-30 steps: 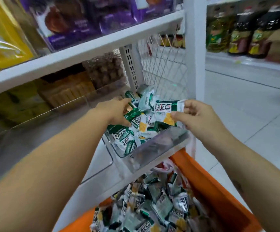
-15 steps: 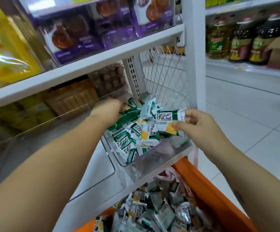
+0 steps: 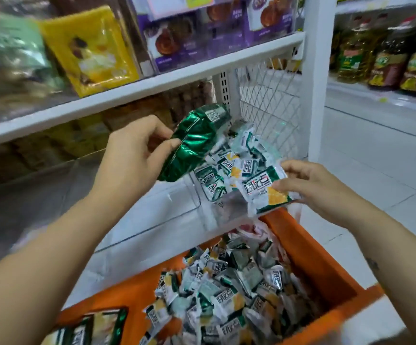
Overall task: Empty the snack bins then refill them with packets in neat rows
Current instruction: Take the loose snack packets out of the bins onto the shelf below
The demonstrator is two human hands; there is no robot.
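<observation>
Left hand [image 3: 137,158]: thumb and fingers curled round the edge of a shiny green bag [image 3: 194,143], holding it tilted just over the clear bin [image 3: 197,205]. Right hand [image 3: 314,190] is pinching one small white-and-green packet [image 3: 261,195] by its end, right at the bin's front corner. The bin sits on the lower shelf with a jumble of packets [image 3: 226,168] inside. Under it, the orange crate [image 3: 311,262] has a heap of packets [image 3: 229,295]. Purple boxes [image 3: 177,46] line the shelf above.
</observation>
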